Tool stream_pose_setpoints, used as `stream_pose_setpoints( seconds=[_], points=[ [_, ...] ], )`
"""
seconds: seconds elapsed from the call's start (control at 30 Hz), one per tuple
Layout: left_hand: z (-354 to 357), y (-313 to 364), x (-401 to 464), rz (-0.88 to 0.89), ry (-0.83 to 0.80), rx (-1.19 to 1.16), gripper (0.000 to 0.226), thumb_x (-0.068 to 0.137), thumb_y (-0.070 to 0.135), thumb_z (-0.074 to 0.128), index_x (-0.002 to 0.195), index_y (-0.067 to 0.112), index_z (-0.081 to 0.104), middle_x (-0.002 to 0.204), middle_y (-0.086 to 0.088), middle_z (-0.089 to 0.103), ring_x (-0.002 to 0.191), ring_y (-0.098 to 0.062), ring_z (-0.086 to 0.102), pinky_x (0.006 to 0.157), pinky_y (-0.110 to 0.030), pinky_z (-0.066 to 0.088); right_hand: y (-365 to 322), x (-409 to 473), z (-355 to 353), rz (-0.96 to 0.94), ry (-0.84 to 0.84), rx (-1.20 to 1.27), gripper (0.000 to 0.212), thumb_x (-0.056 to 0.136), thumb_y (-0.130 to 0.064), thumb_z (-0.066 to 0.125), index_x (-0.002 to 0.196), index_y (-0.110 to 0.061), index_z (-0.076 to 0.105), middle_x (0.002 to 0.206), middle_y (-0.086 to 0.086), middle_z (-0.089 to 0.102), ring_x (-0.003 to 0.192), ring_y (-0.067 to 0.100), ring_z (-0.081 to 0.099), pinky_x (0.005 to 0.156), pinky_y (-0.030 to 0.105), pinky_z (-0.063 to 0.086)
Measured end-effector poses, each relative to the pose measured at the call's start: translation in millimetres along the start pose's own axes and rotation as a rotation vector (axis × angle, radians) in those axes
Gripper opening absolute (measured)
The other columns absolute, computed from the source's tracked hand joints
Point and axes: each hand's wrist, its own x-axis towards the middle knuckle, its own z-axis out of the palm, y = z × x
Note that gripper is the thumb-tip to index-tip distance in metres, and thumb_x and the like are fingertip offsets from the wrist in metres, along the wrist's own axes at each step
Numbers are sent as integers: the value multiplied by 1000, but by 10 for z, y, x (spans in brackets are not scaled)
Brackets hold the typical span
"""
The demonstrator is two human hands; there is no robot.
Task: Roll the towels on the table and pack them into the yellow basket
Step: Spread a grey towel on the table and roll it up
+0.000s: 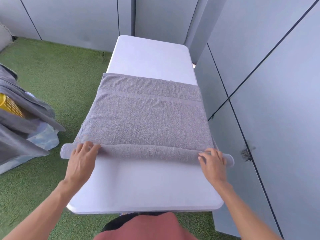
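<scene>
A grey towel (149, 115) lies spread across the white table (147, 186), its near edge wound into a thin roll (147, 150) that spans the table's width. My left hand (83, 160) rests on the roll's left end, fingers curled over it. My right hand (212, 161) lies on the right end with fingers bent over the roll. The yellow basket (10, 104) shows at the far left on the floor, mostly covered by grey towels (22, 118) draped over it.
Grey panel walls (268, 84) stand close along the table's right side and behind it. Green artificial grass (57, 73) covers the floor to the left. A pale plastic bag (45, 137) sits under the towel pile by the basket.
</scene>
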Motion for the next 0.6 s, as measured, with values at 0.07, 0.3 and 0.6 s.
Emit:
stream_pose_setpoints(
  seconds=[0.07,0.3,0.6],
  points=[
    [106,17,-135,18,-35,-16,42,81,9,71,120,6,56,113,-14,52,97,-39,50,82,-52,47,3,-132,87,-54,-23,-111,42,75,-33,78,113,-18,68,117,2,60,111,26,46,90,46,42],
    [163,-50,236,23,-195,-29,52,70,-3,77,119,2,58,103,-17,59,97,-44,54,87,-56,46,-71,146,80,-17,-196,-125,49,85,-26,68,131,-19,52,128,0,53,127,24,40,105,41,29],
    [-124,-136,416,-119,-672,-177,42,91,11,60,132,13,52,125,-12,57,118,-31,51,97,-33,38,145,325,-165,38,-671,123,27,81,-28,71,106,-27,59,109,-2,57,108,21,54,92,35,45]
  ],
)
